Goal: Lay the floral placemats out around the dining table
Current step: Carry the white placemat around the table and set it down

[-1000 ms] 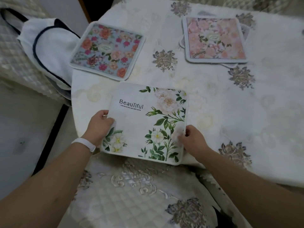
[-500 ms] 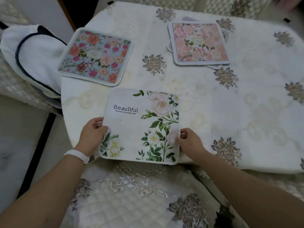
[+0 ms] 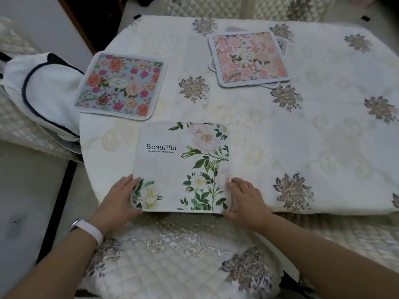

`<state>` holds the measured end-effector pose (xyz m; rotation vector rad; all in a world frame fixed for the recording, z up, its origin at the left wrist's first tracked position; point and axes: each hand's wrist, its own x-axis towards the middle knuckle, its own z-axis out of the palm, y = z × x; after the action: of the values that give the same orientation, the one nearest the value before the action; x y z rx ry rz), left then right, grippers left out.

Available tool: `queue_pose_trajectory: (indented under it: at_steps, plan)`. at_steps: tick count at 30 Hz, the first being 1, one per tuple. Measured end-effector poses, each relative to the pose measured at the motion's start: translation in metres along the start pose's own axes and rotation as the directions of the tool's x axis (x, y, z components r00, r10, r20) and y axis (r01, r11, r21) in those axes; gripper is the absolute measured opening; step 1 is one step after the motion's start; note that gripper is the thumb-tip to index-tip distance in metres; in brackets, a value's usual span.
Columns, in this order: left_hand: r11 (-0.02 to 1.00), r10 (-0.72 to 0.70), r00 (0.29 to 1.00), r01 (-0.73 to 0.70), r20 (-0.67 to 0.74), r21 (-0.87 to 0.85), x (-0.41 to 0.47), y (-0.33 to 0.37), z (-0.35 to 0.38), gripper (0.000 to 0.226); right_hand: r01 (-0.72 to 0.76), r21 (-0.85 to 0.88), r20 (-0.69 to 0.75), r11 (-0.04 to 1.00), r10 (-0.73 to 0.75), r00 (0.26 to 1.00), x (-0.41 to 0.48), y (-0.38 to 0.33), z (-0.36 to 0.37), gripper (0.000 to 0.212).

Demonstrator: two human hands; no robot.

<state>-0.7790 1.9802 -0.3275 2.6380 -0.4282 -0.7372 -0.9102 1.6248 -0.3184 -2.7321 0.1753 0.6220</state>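
Since the earlier frame, the white square fabric placemat printed with green-leaved flowers [image 3: 183, 167] has been squared to the near edge of the cream embroidered tablecloth [image 3: 323, 130]. It lies flat at 6 o'clock, long axis roughly 9 to 3. The left hand [image 3: 118, 201] pinches its near-left corner, the right hand [image 3: 244, 199] its near-right; both are equally near. The blue floral placemat [image 3: 121, 86] sits at 10 o'clock, the pink floral placemat [image 3: 248, 59] at 1 o'clock atop others.

Between my left hand [image 3: 117, 201] and right hand [image 3: 244, 201]: near placemat [image 3: 183, 167]. Beyond-left: second placemat [image 3: 121, 86]. Beyond-right: stacked placemats [image 3: 248, 59].
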Motion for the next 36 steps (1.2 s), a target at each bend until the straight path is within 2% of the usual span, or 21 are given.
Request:
queue_pose_trajectory:
  at_steps: [11, 19, 24, 27, 30, 33, 36]
  plan:
    - [0.995, 0.071, 0.996, -0.068, -0.046, 0.080, 0.006, 0.005, 0.005, 0.103, 0.040, -0.017, -0.019, 0.999, -0.040, 0.999, -0.006, 0.016, 0.005, 0.093]
    - [0.994, 0.044, 0.999, -0.042, -0.021, 0.099, 0.007, 0.003, 0.005, 0.101, 0.056, -0.034, -0.021, 0.998, -0.057, 0.998, -0.011, 0.015, 0.003, 0.089]
    - [1.000, 0.010, 0.999, -0.010, -0.043, -0.012, -0.002, 0.024, -0.001, 0.090, 0.051, 0.036, -0.001, 0.998, -0.051, 0.999, -0.011, 0.014, -0.010, 0.077]
    - [0.976, -0.024, 0.993, -0.001, -0.115, -0.216, -0.013, 0.050, -0.004, 0.066, 0.031, 0.101, -0.008, 0.994, -0.031, 1.000, -0.014, 0.017, -0.024, 0.063]
    - [0.921, -0.058, 0.990, 0.003, -0.129, -0.389, -0.016, 0.086, -0.006, 0.047, 0.026, 0.116, -0.090, 0.993, -0.016, 0.996, -0.019, 0.022, -0.044, 0.053]
    - [0.928, 0.063, 0.987, -0.113, -0.150, -0.354, -0.018, 0.130, -0.008, 0.044, 0.036, 0.093, -0.180, 0.995, -0.019, 0.983, -0.030, 0.030, -0.065, 0.047]
    - [0.950, 0.293, 0.940, -0.307, -0.174, -0.061, -0.017, 0.175, -0.008, 0.048, 0.049, 0.025, -0.261, 0.998, -0.041, 0.964, -0.045, 0.044, -0.083, 0.042]
